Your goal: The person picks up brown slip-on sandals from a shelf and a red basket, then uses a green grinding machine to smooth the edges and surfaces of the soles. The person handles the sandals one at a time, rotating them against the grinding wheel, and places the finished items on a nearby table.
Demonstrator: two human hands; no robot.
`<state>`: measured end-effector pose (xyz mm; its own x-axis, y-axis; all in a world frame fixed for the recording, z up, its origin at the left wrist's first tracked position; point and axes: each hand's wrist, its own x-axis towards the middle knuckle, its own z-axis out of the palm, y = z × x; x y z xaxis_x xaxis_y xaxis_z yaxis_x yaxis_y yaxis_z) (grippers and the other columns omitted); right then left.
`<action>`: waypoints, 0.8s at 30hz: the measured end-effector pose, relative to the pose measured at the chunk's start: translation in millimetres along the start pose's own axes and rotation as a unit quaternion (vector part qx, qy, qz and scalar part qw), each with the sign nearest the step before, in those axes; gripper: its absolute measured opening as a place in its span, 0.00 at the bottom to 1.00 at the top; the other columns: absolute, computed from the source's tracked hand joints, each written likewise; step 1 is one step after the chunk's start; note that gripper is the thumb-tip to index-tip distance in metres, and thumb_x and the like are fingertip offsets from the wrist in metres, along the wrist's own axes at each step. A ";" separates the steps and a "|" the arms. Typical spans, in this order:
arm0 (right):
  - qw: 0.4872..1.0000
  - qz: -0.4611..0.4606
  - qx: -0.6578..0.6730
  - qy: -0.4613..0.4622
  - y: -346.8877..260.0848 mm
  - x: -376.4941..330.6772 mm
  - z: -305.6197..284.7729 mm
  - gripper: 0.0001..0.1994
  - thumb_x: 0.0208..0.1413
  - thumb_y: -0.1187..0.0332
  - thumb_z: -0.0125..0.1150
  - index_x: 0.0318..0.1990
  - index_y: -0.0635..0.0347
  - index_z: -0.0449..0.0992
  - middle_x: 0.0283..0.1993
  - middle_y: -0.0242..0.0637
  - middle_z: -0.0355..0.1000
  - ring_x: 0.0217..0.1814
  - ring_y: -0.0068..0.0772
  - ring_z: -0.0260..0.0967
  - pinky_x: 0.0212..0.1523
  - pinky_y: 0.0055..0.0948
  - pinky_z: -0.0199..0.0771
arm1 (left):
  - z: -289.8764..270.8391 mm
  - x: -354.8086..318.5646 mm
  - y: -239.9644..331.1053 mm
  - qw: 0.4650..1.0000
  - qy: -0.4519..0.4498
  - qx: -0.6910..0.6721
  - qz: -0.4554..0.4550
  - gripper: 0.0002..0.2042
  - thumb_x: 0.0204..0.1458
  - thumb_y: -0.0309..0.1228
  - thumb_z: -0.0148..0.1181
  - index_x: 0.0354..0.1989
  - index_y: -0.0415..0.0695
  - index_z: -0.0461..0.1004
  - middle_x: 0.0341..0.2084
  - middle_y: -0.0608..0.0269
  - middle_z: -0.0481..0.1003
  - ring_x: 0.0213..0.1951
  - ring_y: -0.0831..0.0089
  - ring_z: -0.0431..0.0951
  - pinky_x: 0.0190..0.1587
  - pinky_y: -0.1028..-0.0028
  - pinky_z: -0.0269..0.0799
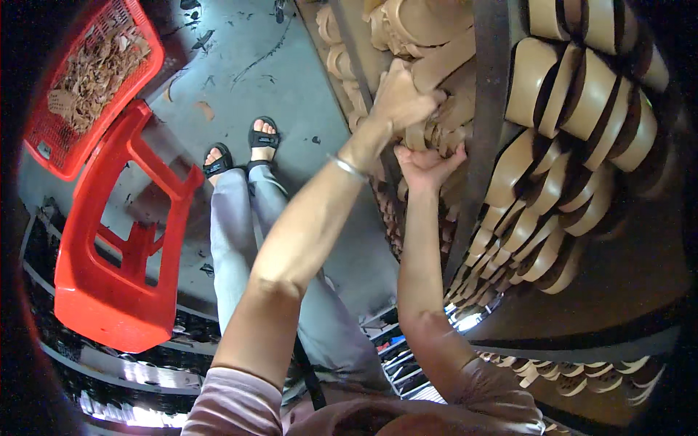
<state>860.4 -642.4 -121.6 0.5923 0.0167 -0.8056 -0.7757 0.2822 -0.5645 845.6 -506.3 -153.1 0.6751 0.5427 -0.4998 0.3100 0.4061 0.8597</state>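
Observation:
Tan curved strap pieces (443, 69), like sandal uppers, are bunched on a dark-framed rack at the upper middle. My left hand (407, 98), with a silver bracelet on its wrist, is closed among them, its fingers curled at a piece and mostly hidden. Just below it, my right hand (429, 166) is turned palm up, with the thumb out to the side. Its fingers curl against the lower part of a small bunch of strap pieces (443, 134), and their tips are hard to see.
Many more curved tan pieces (567, 102) hang in rows on the right, past a dark upright bar (491, 73). At the left stand a red plastic stool (109, 312) and a red basket (149, 69) holding tan scraps. Dark scraps litter the grey floor (240, 73) around my sandalled feet.

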 end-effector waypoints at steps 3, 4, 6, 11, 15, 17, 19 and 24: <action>1.000 0.007 -0.014 0.008 11.6 -15.4 -5.1 0.37 0.42 0.32 0.46 0.56 0.43 0.64 0.56 0.32 0.64 0.49 0.35 0.61 0.33 0.38 0.59 | -17.2 -24.9 6.1 0.999 0.014 0.002 0.039 0.24 0.38 0.42 0.62 0.46 0.45 0.76 0.42 0.41 0.70 0.46 0.48 0.70 0.54 0.62 0.65; 0.997 0.024 -0.048 -0.052 17.1 -34.1 -0.8 0.39 0.43 0.32 0.45 0.60 0.45 0.61 0.61 0.36 0.60 0.57 0.38 0.58 0.43 0.43 0.61 | -28.2 -34.5 3.2 1.000 0.019 0.004 -0.002 0.26 0.37 0.40 0.65 0.46 0.40 0.74 0.44 0.43 0.69 0.46 0.49 0.70 0.53 0.62 0.66; 0.996 0.058 -0.054 -0.040 28.7 -49.0 -17.7 0.39 0.44 0.33 0.45 0.61 0.45 0.60 0.61 0.36 0.59 0.60 0.39 0.56 0.47 0.45 0.60 | -49.7 -56.1 -2.5 0.997 0.011 -0.058 -0.047 0.27 0.37 0.35 0.65 0.48 0.36 0.72 0.44 0.45 0.69 0.48 0.52 0.70 0.53 0.65 0.66; 0.986 0.107 -0.054 -0.117 71.6 -92.4 -51.4 0.37 0.46 0.36 0.48 0.61 0.43 0.59 0.62 0.34 0.58 0.63 0.39 0.53 0.50 0.47 0.59 | -107.7 -118.4 -19.3 0.986 0.011 -0.168 0.002 0.27 0.38 0.21 0.58 0.53 0.34 0.65 0.45 0.56 0.69 0.53 0.65 0.68 0.57 0.70 0.61; 0.981 0.098 -0.045 -0.159 66.8 -88.5 -70.7 0.37 0.44 0.40 0.57 0.62 0.42 0.60 0.65 0.30 0.56 0.66 0.41 0.50 0.57 0.55 0.54 | -142.7 -112.6 -7.6 0.972 -0.052 -0.194 -0.124 0.31 0.40 0.24 0.58 0.58 0.38 0.62 0.47 0.62 0.71 0.49 0.70 0.70 0.54 0.74 0.63; 0.983 0.082 0.071 -0.148 54.0 -75.2 -59.0 0.36 0.44 0.43 0.60 0.61 0.42 0.61 0.64 0.28 0.56 0.66 0.41 0.50 0.59 0.55 0.52 | -163.5 -80.6 -15.3 0.955 -0.150 -0.124 -0.224 0.35 0.38 0.28 0.63 0.60 0.41 0.60 0.48 0.62 0.70 0.51 0.71 0.68 0.55 0.74 0.62; 0.987 0.051 0.086 -0.123 39.5 -57.3 -60.1 0.35 0.42 0.44 0.62 0.59 0.42 0.63 0.62 0.27 0.59 0.64 0.40 0.53 0.60 0.54 0.52 | -177.7 -52.7 -15.7 0.979 -0.188 -0.056 -0.053 0.41 0.36 0.34 0.67 0.63 0.43 0.56 0.50 0.62 0.68 0.53 0.71 0.67 0.56 0.73 0.61; 0.996 0.022 0.015 -0.090 36.8 -36.2 -64.0 0.33 0.38 0.46 0.66 0.54 0.47 0.68 0.54 0.28 0.67 0.58 0.36 0.60 0.59 0.48 0.58 | -161.5 19.9 33.1 0.893 -0.384 -0.079 -0.223 0.42 0.38 0.53 0.69 0.60 0.41 0.61 0.51 0.60 0.68 0.52 0.71 0.68 0.56 0.72 0.63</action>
<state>796.5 -694.0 -124.7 0.5889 0.2004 -0.7830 -0.7970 0.3051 -0.5213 761.2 -363.3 -151.7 0.7873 -0.3370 -0.5162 0.6042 0.5883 0.5374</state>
